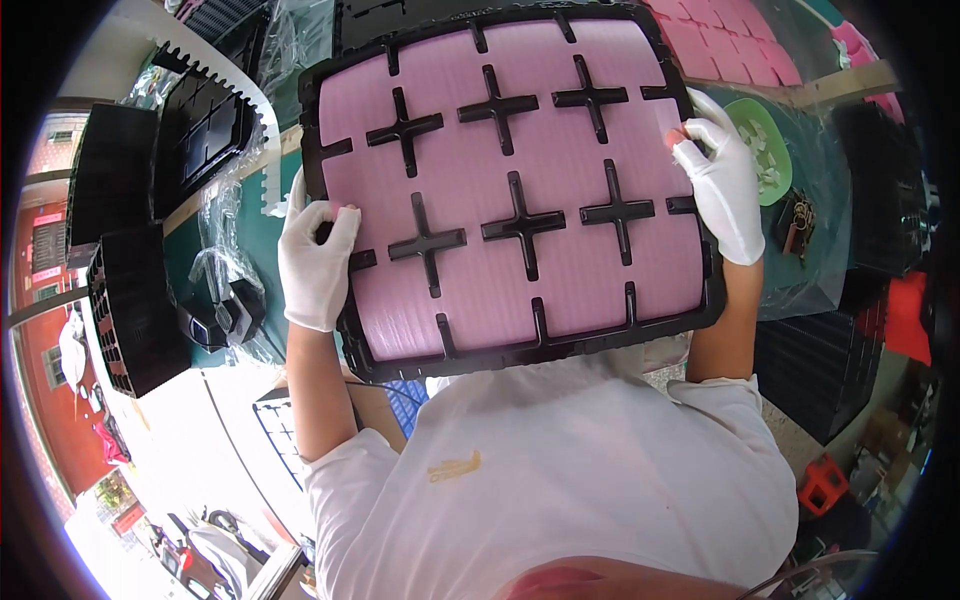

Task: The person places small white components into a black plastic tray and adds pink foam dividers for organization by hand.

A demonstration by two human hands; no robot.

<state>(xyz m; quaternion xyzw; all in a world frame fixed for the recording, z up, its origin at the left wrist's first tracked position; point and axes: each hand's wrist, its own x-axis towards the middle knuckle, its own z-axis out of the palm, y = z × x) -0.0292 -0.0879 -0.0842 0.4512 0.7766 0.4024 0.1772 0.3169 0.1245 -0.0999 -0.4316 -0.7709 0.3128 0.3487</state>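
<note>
A black plastic tray [560, 352] is held up in front of me, its face toward the view. Pink foam sheet [570, 275] lines it, and black cross-shaped dividers [523, 226] stand out through the foam in rows. At the tray's left side, my left hand [318, 265], in a white glove with bare fingertips, grips the rim with the thumb over the face. My right hand [728, 190], gloved alike, clasps the opposite side higher up, its thumb and a fingertip near the foam's edge. The fingers behind the tray are hidden.
Beside my right hand sits a green bowl [783, 180] of small pale pieces, with keys [795, 225] nearby. Pink foam sheets [725, 45] lie at the far right. Black tray stacks [120, 190] stand at left, others [825, 360] at right. Clear plastic wrap [222, 215] covers part of the green table.
</note>
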